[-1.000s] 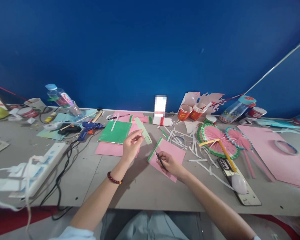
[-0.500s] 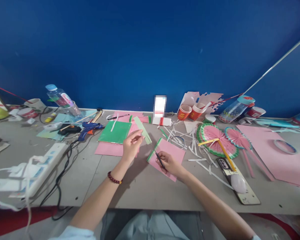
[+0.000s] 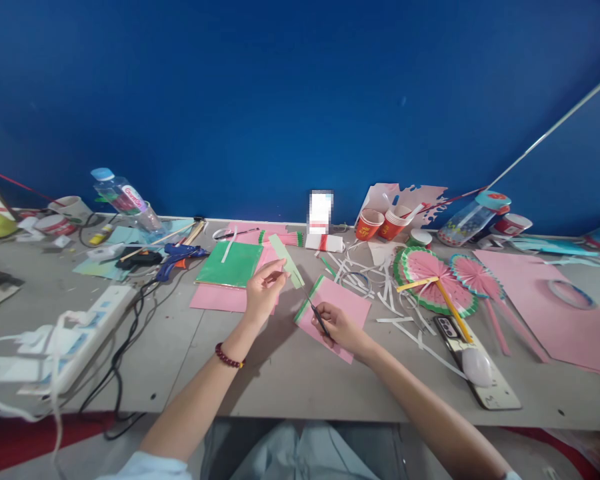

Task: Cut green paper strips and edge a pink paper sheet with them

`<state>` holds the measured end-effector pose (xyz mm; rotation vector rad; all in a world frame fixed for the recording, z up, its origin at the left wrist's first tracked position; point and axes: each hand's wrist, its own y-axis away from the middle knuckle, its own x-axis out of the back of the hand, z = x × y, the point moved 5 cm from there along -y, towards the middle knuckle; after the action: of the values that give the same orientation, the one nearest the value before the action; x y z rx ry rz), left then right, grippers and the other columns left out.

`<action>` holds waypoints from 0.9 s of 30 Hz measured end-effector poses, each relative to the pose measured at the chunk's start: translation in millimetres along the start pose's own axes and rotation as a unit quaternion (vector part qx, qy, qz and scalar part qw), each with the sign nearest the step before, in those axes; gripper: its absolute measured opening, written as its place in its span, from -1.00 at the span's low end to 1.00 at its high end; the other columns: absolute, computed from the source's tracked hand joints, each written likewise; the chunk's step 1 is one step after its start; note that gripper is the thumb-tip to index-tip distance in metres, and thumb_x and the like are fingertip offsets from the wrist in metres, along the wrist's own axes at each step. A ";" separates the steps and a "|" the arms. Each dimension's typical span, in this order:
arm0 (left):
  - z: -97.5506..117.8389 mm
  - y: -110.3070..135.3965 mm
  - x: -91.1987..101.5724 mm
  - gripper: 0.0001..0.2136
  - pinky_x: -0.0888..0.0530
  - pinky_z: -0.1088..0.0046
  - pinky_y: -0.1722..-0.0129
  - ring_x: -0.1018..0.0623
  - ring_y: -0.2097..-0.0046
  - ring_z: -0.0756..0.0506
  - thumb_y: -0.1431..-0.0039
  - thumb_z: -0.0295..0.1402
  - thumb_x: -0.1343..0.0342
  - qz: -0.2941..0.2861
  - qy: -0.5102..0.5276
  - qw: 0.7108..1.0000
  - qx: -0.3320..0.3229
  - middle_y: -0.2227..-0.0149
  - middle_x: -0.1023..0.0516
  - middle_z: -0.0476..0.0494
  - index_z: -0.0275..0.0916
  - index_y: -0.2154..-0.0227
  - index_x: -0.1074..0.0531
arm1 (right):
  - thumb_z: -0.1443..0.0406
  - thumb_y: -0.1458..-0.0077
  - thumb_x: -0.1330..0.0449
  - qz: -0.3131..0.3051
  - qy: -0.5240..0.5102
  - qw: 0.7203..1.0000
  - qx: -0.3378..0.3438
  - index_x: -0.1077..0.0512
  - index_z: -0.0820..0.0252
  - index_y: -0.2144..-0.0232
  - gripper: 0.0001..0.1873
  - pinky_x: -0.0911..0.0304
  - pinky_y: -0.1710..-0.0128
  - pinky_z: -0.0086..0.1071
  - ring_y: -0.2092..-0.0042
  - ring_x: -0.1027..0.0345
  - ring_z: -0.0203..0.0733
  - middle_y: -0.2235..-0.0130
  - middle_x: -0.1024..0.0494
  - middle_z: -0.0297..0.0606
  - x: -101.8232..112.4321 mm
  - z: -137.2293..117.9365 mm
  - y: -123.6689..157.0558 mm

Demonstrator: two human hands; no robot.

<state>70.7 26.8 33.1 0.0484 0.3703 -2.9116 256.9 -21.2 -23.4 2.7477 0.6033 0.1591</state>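
Observation:
Between the fingers of my left hand is a light green paper strip, held up at a slant. My right hand is closed round the dark handles of scissors. Their blades point up and left, to the lower end of the strip; I cannot tell how wide apart they are. Under my right hand lies a pink paper sheet with a green strip along its left edge. A stack of green paper sits on pink sheets behind my left hand.
Paper offcuts and watermelon-patterned paper fans lie right of centre. A phone rests near the front edge. Red paper cups stand by the blue wall. On the left are a blue glue gun, cables and a white power strip.
The light green strip has shifted very slightly to the right. Both hands stay almost where they were, still gripping the strip and the scissors.

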 end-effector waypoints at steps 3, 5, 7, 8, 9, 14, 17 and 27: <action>-0.1 0.1 0.3 -0.67 -0.52 0.38 0.18 -0.56 0.27 -0.04 0.05 -0.28 -0.24 0.000 -0.002 1.000 -0.001 0.06 -0.52 -0.25 -0.24 0.17 -0.52 | 0.11 0.02 -0.18 0.001 0.007 1.000 0.003 -0.27 0.14 0.41 -0.74 -0.03 0.71 -0.57 0.69 -0.15 -0.43 0.66 -0.28 -0.53 -0.1 -0.8 0.4; 0.4 0.3 0.0 -0.67 -0.52 0.39 0.18 -0.56 0.28 -0.03 0.05 -0.28 -0.24 -0.002 -0.003 1.000 -0.002 0.06 -0.51 -0.25 -0.24 0.17 -0.52 | 0.10 0.03 -0.20 0.006 0.010 1.000 0.001 -0.27 0.14 0.42 -0.74 -0.03 0.71 -0.57 0.69 -0.15 -0.43 0.66 -0.28 -0.53 0.1 -1.6 0.9; 1.5 0.6 -0.3 -0.67 -0.52 0.38 0.18 -0.56 0.27 -0.04 0.05 -0.28 -0.24 -0.001 -0.001 1.000 -0.004 0.06 -0.52 -0.25 -0.24 0.17 -0.52 | 0.10 0.03 -0.20 0.006 0.009 1.000 0.001 -0.27 0.14 0.42 -0.73 -0.03 0.71 -0.57 0.69 -0.14 -0.44 0.66 -0.28 -0.53 -0.1 -2.8 1.6; 2.1 0.7 -0.3 -0.67 -0.52 0.37 0.17 -0.56 0.27 -0.04 0.05 -0.28 -0.24 0.000 0.000 1.000 -0.004 0.06 -0.52 -0.25 -0.24 0.17 -0.52 | 0.10 0.03 -0.20 0.005 0.006 1.000 0.003 -0.27 0.14 0.42 -0.73 -0.03 0.71 -0.57 0.68 -0.14 -0.44 0.65 -0.28 -0.54 -0.4 -3.5 1.9; 2.8 0.9 -0.4 -0.67 -0.52 0.37 0.16 -0.56 0.27 -0.04 0.05 -0.28 -0.24 0.002 0.001 1.000 -0.004 0.07 -0.52 -0.25 -0.25 0.17 -0.53 | 0.10 0.02 -0.19 0.003 0.003 1.000 0.005 -0.27 0.14 0.42 -0.74 -0.03 0.71 -0.57 0.68 -0.14 -0.45 0.65 -0.28 -0.54 -0.7 -4.3 2.2; 5.2 1.8 -0.7 -0.67 -0.52 0.36 0.16 -0.56 0.27 -0.05 0.06 -0.28 -0.24 0.007 0.009 1.000 0.006 0.07 -0.52 -0.25 -0.24 0.18 -0.53 | 0.12 0.03 -0.19 0.003 -0.004 1.000 0.001 -0.26 0.14 0.43 -0.75 0.01 0.74 -0.58 0.70 -0.13 -0.45 0.66 -0.27 -0.55 -0.9 -4.9 2.2; 6.1 2.1 -0.6 -0.67 -0.51 0.37 0.17 -0.56 0.28 -0.04 0.06 -0.26 -0.25 0.010 0.009 1.000 0.007 0.07 -0.52 -0.25 -0.24 0.19 -0.53 | 0.10 0.04 -0.19 0.008 -0.003 1.000 -0.008 -0.25 0.14 0.44 -0.73 0.04 0.76 -0.58 0.71 -0.10 -0.45 0.68 -0.25 -0.56 -0.7 -4.2 1.8; 4.4 2.0 0.5 -0.67 -0.51 0.40 0.19 -0.54 0.28 -0.03 0.07 -0.26 -0.26 0.015 -0.002 1.000 0.002 0.07 -0.52 -0.23 -0.23 0.19 -0.53 | 0.10 0.06 -0.20 0.011 -0.023 1.000 -0.015 -0.24 0.15 0.45 -0.72 0.09 0.78 -0.59 0.72 -0.07 -0.48 0.64 -0.26 -0.56 -1.6 -6.7 2.7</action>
<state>70.6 23.8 36.8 0.0498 0.3601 -2.8820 255.3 -22.3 -16.2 2.7221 0.5552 0.1072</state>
